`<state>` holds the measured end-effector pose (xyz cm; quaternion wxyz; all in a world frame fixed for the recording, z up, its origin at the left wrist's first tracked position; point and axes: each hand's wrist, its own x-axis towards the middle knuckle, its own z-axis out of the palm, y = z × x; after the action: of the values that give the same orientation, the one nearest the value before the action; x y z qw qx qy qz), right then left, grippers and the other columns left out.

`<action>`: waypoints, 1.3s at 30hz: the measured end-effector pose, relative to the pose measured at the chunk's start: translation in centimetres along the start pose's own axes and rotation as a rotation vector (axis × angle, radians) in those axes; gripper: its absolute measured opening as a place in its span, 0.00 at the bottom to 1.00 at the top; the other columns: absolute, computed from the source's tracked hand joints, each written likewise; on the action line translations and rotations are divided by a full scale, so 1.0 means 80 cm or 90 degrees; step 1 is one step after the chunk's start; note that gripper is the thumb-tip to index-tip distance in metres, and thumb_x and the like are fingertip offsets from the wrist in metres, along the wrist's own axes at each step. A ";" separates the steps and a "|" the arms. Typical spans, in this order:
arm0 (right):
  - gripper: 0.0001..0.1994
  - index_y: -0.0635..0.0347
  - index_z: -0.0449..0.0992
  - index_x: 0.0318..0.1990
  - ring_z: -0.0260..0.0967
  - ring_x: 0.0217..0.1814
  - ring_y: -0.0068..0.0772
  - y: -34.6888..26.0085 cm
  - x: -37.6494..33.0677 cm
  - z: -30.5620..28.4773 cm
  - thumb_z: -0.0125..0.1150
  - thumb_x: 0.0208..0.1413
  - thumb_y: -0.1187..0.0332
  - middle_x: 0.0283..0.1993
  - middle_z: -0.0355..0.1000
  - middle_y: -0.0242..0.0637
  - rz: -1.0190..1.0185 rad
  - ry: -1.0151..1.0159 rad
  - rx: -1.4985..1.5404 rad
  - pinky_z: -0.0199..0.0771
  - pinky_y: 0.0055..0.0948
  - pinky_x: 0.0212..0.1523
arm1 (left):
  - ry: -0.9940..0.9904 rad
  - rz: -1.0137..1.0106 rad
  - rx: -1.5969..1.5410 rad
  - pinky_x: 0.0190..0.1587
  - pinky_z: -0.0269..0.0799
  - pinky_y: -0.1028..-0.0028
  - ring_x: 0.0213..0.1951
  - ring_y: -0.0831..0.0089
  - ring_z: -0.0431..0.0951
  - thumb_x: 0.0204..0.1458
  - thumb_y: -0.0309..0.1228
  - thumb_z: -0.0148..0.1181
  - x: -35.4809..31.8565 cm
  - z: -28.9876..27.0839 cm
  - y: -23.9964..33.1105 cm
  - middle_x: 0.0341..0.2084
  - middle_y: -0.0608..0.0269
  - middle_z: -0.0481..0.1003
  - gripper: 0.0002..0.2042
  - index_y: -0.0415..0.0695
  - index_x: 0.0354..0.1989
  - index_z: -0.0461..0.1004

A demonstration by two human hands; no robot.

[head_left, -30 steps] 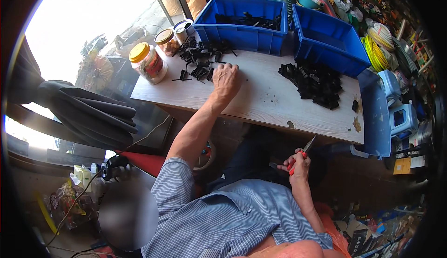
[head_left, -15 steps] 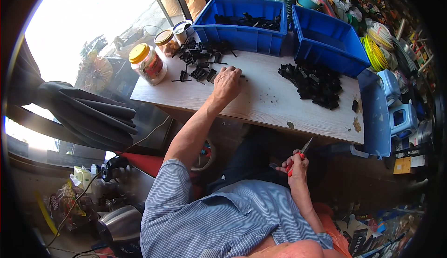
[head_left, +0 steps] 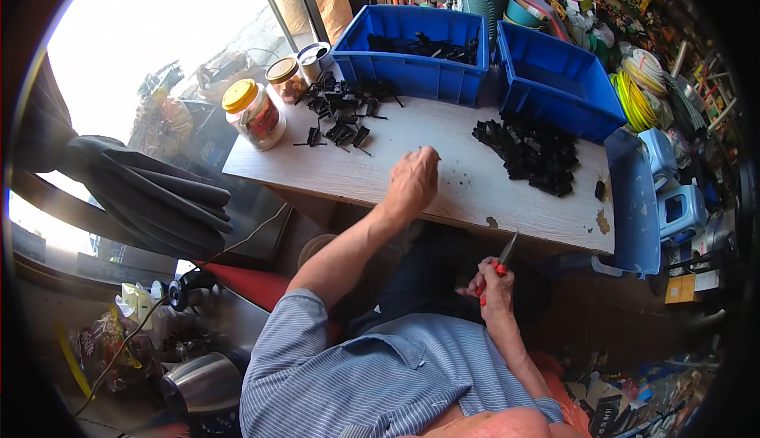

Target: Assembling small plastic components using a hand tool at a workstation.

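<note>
My left hand (head_left: 412, 181) rests on the pale wooden table (head_left: 340, 170), fingers curled around a small black part that pokes out at the fingertips. It lies between a loose pile of black parts (head_left: 340, 109) at the back left and a denser heap of black parts (head_left: 530, 151) on the right. My right hand (head_left: 495, 289) is below the table's front edge, over my lap. It grips a red-handled cutting tool (head_left: 503, 254) with the blade pointing up.
Two blue bins (head_left: 412, 74) (head_left: 554, 90) stand along the table's back, the left one holding black parts. Yellow-lidded jars (head_left: 252, 113) (head_left: 285, 80) and a can (head_left: 317, 56) sit at the left corner. A blue tray (head_left: 633, 200) and blue stools (head_left: 673, 208) are at the right.
My left hand has drawn back from the left pile of black parts toward the middle of the table. My right hand with the tool has hardly moved.
</note>
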<state>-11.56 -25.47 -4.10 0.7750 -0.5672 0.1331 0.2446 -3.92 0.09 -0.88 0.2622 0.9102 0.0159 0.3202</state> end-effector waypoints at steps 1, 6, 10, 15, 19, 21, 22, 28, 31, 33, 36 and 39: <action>0.05 0.56 0.71 0.36 0.63 0.16 0.24 -0.002 0.001 0.004 0.58 0.55 0.68 0.19 0.62 0.29 -0.002 0.000 0.000 0.81 0.36 0.25 | -0.027 -0.009 -0.021 0.35 0.70 0.55 0.33 0.49 0.74 0.54 0.24 0.56 -0.008 0.000 0.012 0.26 0.51 0.73 0.04 0.44 0.36 0.69; 0.06 0.59 0.71 0.37 0.64 0.18 0.23 -0.018 0.003 0.027 0.60 0.54 0.70 0.20 0.63 0.29 -0.034 -0.080 0.001 0.83 0.35 0.27 | -0.016 0.007 -0.095 0.28 0.71 0.57 0.28 0.52 0.76 0.52 0.24 0.57 -0.046 -0.001 0.080 0.22 0.54 0.73 0.05 0.45 0.35 0.69; 0.06 0.61 0.71 0.37 0.66 0.19 0.22 -0.025 0.002 0.032 0.60 0.55 0.71 0.22 0.65 0.30 -0.069 -0.101 0.038 0.84 0.35 0.28 | -0.029 -0.016 -0.157 0.26 0.72 0.61 0.26 0.54 0.78 0.52 0.23 0.58 -0.078 0.016 0.109 0.22 0.54 0.74 0.06 0.44 0.37 0.70; 0.06 0.62 0.70 0.37 0.68 0.22 0.24 -0.017 0.002 0.023 0.59 0.55 0.72 0.25 0.66 0.31 -0.084 -0.071 0.022 0.84 0.34 0.28 | -0.027 -0.081 -0.233 0.27 0.74 0.62 0.26 0.52 0.79 0.54 0.23 0.58 -0.103 0.031 0.118 0.24 0.48 0.75 0.07 0.42 0.40 0.71; 0.04 0.61 0.69 0.35 0.68 0.23 0.26 -0.015 -0.005 0.021 0.56 0.55 0.72 0.25 0.65 0.30 -0.110 -0.031 0.018 0.84 0.34 0.28 | -0.037 -0.176 -0.409 0.26 0.73 0.71 0.23 0.68 0.77 0.57 0.25 0.58 -0.123 0.044 0.111 0.23 0.54 0.76 0.11 0.39 0.47 0.74; 0.04 0.60 0.68 0.35 0.68 0.23 0.26 -0.020 -0.009 0.022 0.56 0.54 0.73 0.24 0.65 0.30 -0.136 -0.027 -0.005 0.84 0.34 0.28 | -0.087 -0.217 -0.476 0.26 0.72 0.74 0.23 0.75 0.75 0.59 0.27 0.57 -0.130 0.042 0.108 0.23 0.59 0.76 0.12 0.39 0.50 0.75; 0.03 0.59 0.68 0.34 0.68 0.22 0.26 -0.020 -0.012 0.022 0.55 0.53 0.73 0.24 0.64 0.29 -0.161 -0.021 -0.027 0.84 0.34 0.27 | -0.174 -0.299 -0.560 0.26 0.70 0.76 0.23 0.80 0.73 0.61 0.28 0.56 -0.136 0.040 0.109 0.22 0.64 0.75 0.12 0.39 0.51 0.75; 0.03 0.56 0.68 0.33 0.70 0.23 0.26 -0.004 0.003 0.001 0.55 0.53 0.73 0.25 0.65 0.30 -0.072 -0.035 -0.027 0.85 0.35 0.26 | -0.321 -0.483 -0.791 0.29 0.71 0.79 0.28 0.83 0.73 0.64 0.38 0.52 -0.148 0.039 0.104 0.28 0.66 0.77 0.15 0.38 0.47 0.76; 0.02 0.56 0.69 0.31 0.69 0.24 0.25 -0.001 0.010 0.000 0.55 0.53 0.72 0.25 0.66 0.30 -0.040 -0.055 0.005 0.84 0.35 0.25 | -0.381 -0.524 -0.869 0.28 0.70 0.80 0.28 0.80 0.76 0.64 0.38 0.53 -0.152 0.031 0.101 0.27 0.65 0.78 0.14 0.38 0.43 0.77; 0.03 0.55 0.69 0.30 0.66 0.22 0.22 -0.002 0.012 0.000 0.56 0.52 0.72 0.25 0.66 0.29 -0.042 -0.049 0.010 0.83 0.33 0.24 | -0.404 -0.552 -0.888 0.27 0.69 0.81 0.27 0.80 0.76 0.64 0.37 0.54 -0.147 0.028 0.101 0.27 0.64 0.78 0.13 0.39 0.42 0.77; 0.03 0.56 0.68 0.29 0.63 0.20 0.19 0.005 0.012 -0.002 0.57 0.52 0.72 0.23 0.66 0.28 -0.031 -0.014 -0.010 0.77 0.26 0.21 | -0.439 -0.648 -0.889 0.27 0.68 0.81 0.25 0.80 0.73 0.62 0.35 0.55 -0.149 0.030 0.098 0.25 0.63 0.77 0.11 0.39 0.42 0.76; 0.04 0.56 0.68 0.28 0.62 0.19 0.17 0.002 0.008 -0.001 0.57 0.52 0.73 0.22 0.66 0.27 -0.042 -0.018 -0.024 0.70 0.21 0.19 | -0.451 -0.765 -0.924 0.26 0.70 0.77 0.22 0.79 0.71 0.57 0.33 0.58 -0.145 0.031 0.100 0.22 0.64 0.75 0.08 0.41 0.37 0.74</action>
<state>-11.11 -25.41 -4.53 0.7737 -0.5822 0.0987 0.2296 -12.78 -10.23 -5.27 0.8609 0.4143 0.1948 -0.2221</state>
